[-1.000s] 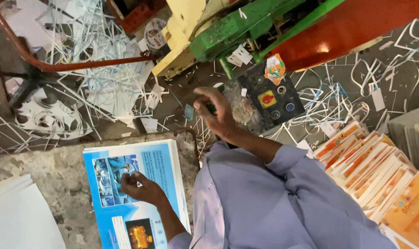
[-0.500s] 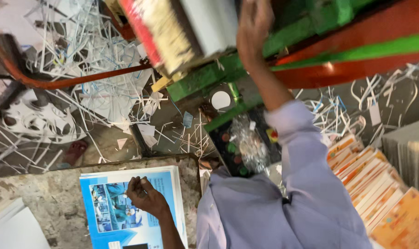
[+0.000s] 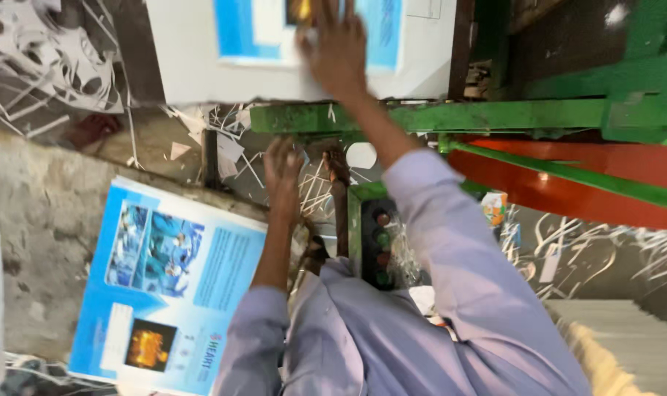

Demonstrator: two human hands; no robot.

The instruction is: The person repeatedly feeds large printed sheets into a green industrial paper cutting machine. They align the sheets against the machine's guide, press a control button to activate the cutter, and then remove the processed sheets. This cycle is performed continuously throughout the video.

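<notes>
Printed sheet, white with blue panels, lies flat on the bed of the green machine, at the top of the view and just above the machine's green front bar. The right hand rests on this sheet with the palm down; its fingers look loosely spread over the print, though blur keeps me from telling each one apart. The left hand hangs below the green bar, near a dark upright rod, and whether its fingers curl round anything I cannot tell. A stack of blue printed sheets waits on the rough stone ledge, well to the left of and below the machine. Paper trimmings litter the floor to the left of the machine.

Judging from this, one sheet is already placed on the machine and is being set in position, while the stack on the ledge has yet to be fed. A pale pile of sheets lies well below the machine at the right
</notes>
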